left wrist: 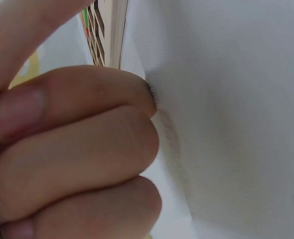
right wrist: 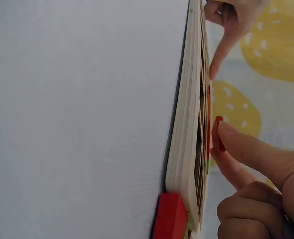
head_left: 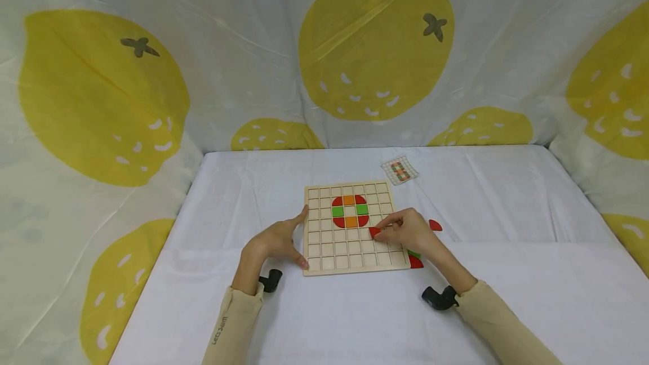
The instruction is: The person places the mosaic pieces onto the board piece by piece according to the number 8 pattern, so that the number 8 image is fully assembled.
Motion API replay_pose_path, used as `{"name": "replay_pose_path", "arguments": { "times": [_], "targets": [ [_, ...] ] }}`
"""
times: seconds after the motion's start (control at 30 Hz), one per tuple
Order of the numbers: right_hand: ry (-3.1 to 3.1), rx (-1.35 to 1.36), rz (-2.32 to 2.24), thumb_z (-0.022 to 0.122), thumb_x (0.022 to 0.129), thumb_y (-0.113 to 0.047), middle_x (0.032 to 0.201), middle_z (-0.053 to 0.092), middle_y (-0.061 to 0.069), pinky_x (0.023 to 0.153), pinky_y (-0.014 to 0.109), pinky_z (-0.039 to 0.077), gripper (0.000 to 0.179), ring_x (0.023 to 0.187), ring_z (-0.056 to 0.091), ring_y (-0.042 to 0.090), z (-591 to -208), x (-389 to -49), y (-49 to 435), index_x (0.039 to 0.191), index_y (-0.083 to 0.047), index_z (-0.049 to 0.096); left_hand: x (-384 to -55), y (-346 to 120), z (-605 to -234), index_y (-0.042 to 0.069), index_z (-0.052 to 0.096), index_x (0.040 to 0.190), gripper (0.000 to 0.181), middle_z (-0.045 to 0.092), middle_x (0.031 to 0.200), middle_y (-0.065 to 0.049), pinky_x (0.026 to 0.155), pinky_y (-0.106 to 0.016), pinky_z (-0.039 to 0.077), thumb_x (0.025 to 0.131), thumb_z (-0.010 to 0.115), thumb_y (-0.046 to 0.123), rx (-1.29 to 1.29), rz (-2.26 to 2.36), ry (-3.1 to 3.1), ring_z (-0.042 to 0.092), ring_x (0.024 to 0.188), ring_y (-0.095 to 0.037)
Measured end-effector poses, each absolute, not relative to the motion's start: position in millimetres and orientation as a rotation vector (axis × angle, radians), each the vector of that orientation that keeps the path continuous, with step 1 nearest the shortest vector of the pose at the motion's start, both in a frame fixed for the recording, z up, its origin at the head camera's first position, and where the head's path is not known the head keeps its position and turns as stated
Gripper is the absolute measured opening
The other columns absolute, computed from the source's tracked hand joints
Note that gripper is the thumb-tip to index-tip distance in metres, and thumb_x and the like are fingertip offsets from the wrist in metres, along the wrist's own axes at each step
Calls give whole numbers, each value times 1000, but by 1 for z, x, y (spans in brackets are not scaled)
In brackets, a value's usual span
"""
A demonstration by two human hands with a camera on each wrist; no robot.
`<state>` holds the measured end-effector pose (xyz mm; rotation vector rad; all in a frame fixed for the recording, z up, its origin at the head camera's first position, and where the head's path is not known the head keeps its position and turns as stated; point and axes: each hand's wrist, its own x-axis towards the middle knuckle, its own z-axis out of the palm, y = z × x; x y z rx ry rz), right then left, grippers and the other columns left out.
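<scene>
A square wooden grid board [head_left: 320, 249] lies on the white cloth. Thumb and forefinger of my left hand [head_left: 276, 239] are spread along its left edge; the other fingers curl under in the left wrist view. My right hand [head_left: 405, 230] pinches a red quarter-round tile [head_left: 374, 232] between thumb and forefinger. In the right wrist view this red tile [right wrist: 219, 134] is held just over the board's surface. On the grid, red rounded corners, orange squares [head_left: 351, 222] and green squares [head_left: 337, 212] form a ring around one bare cell.
Behind the board's far right corner lies a small pattern card [head_left: 400, 170]. A loose red tile [head_left: 435, 225] lies right of the board, beyond my right hand. By the near right corner are another red tile [head_left: 416, 262] and a green piece [head_left: 414, 253]. Lemon-print cloth walls [head_left: 253, 72] surround the table.
</scene>
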<state>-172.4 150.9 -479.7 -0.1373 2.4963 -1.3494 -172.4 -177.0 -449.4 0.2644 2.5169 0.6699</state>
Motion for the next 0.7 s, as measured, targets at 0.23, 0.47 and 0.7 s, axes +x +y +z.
{"name": "replay_pose_path", "arguments": {
  "times": [0.23, 0.47, 0.7],
  "targets": [
    [2561, -223, -1300, 90, 80, -19, 55, 35, -4, 51, 23, 24, 13, 54, 34, 13, -482, -173, 139, 89, -13, 82, -172, -177, -449, 19, 13, 168, 140, 42, 161, -23, 119, -57, 39, 59, 102, 26, 269, 672, 2515, 50, 143, -36],
    [2576, -225, -1289, 90, 80, -20, 56, 36, -4, 52, 23, 25, 16, 55, 34, 12, -481, -173, 138, 91, -13, 82, -172, -177, -449, 19, 13, 168, 140, 43, 161, -23, 119, -56, 39, 60, 102, 27, 273, 670, 2516, 51, 141, -35],
    [2581, -266, -1284, 88, 83, -18, 54, 37, -4, 51, 22, 24, 14, 54, 34, 12, -480, -173, 136, 93, -11, 83, -172, -177, -448, 19, 13, 168, 139, 40, 162, -23, 120, -57, 38, 60, 102, 26, 265, 671, 2513, 45, 147, -39]
  ]
}}
